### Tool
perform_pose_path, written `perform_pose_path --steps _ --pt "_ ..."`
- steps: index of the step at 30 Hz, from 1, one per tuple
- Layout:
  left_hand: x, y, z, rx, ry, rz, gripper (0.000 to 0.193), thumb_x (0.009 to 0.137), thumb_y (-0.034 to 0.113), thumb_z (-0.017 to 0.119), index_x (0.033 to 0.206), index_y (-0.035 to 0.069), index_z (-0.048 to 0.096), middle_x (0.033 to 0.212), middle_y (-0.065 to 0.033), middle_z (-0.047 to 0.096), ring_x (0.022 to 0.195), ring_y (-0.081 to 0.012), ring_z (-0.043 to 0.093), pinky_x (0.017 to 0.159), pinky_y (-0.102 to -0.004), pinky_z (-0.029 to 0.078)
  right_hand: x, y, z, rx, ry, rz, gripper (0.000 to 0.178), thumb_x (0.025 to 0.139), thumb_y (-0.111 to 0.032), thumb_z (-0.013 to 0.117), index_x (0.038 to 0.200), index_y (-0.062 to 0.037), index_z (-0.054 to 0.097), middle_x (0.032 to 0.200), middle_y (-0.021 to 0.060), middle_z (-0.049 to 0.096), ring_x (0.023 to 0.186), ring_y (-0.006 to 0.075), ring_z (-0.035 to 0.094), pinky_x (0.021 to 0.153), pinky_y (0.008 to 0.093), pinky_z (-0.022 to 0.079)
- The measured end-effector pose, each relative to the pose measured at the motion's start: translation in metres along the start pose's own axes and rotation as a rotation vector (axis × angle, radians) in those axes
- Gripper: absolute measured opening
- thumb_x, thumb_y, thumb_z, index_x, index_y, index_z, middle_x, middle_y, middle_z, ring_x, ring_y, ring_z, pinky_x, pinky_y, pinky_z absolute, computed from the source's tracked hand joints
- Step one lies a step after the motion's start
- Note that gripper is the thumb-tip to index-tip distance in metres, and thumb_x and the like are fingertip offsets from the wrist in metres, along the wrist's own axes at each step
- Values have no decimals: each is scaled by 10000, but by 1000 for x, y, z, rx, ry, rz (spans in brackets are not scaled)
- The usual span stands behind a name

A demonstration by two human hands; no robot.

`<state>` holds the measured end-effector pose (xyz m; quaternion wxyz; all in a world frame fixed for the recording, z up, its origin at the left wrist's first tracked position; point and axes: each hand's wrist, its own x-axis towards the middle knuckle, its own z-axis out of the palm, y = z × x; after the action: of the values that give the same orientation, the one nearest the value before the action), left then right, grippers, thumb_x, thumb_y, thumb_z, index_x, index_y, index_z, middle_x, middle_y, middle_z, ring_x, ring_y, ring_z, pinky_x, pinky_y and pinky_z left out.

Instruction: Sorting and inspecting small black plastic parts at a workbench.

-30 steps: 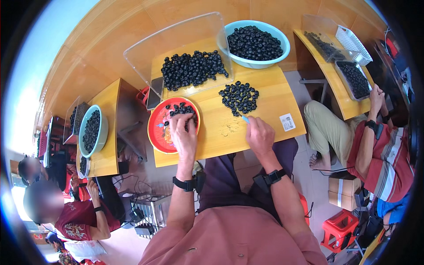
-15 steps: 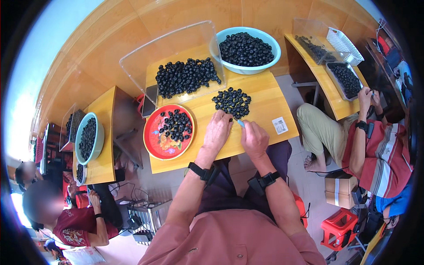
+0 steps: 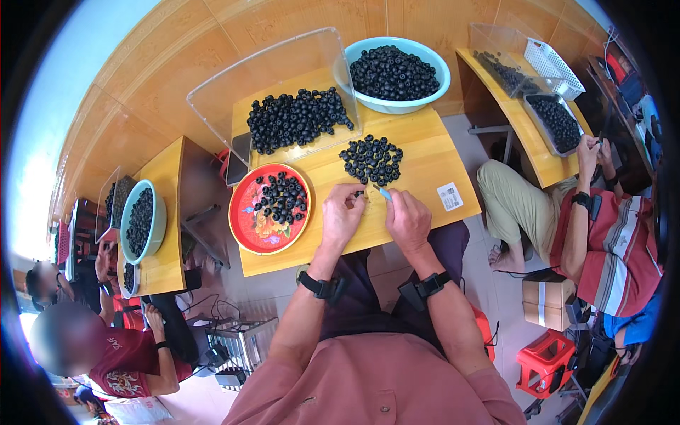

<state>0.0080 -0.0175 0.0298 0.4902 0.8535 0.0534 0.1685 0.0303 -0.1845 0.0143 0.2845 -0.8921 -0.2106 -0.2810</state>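
My left hand [image 3: 343, 215] is closed over the near part of the yellow table, a small black round piece [image 3: 360, 192] pinched at its fingertips. Close on its right, my right hand [image 3: 409, 221] grips a slim light-blue tool [image 3: 384, 193]; its thin tip points toward the left fingers. Just beyond both hands lies a loose pile of black round pieces [image 3: 371, 160], some with a hole in the middle. A red round tray [image 3: 244, 234] with a flower pattern stands left of my left hand and holds several more such pieces.
A clear plastic guard [image 3: 265, 60] surrounds a large heap of black pieces [image 3: 294, 120]. Behind it on the right stands a full light-blue basin [image 3: 400, 106]. A white label [image 3: 450, 197] lies on the table's right side. Co-workers sit at tables on both sides.
My left hand has drawn back and left from the pile's edge, its fingers now curled upward. My right hand stays nearly in place with the tool.
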Motion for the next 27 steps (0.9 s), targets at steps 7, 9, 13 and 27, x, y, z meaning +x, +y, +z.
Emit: perform_pose_path --steps 7,9,13,27 --pt "-16 -13 10 -8 147 25 211 861 36 801 1061 29 736 905 -90 670 713 -162 653 668 -309 553 2 -1 0 1 -23 -62 111 910 -114 682 1013 -76 669 775 87 590 682 288 642 601 426 514" --pt "-17 -11 12 -47 150 -27 230 857 29 804 1075 33 730 893 -84 665 716 -163 649 664 -309 548 2 -1 -1 8 -57 -66 111 903 -108 681 1009 -76 671 775 85 597 688 285 647 607 423 518" --pt "-16 -11 13 -64 157 -10 290 851 10 806 1123 48 712 879 -77 655 717 -170 640 658 -313 538 2 -3 -2 19 -97 -94 91 890 -97 682 977 -71 681 763 82 606 695 279 655 613 415 526" --pt "-17 -10 11 -17 128 72 347 827 -48 771 1149 58 699 884 -86 618 728 -200 628 682 -324 538 4 -2 1 27 -121 -189 42 901 -105 683 921 -68 676 731 76 591 652 268 647 585 405 524"
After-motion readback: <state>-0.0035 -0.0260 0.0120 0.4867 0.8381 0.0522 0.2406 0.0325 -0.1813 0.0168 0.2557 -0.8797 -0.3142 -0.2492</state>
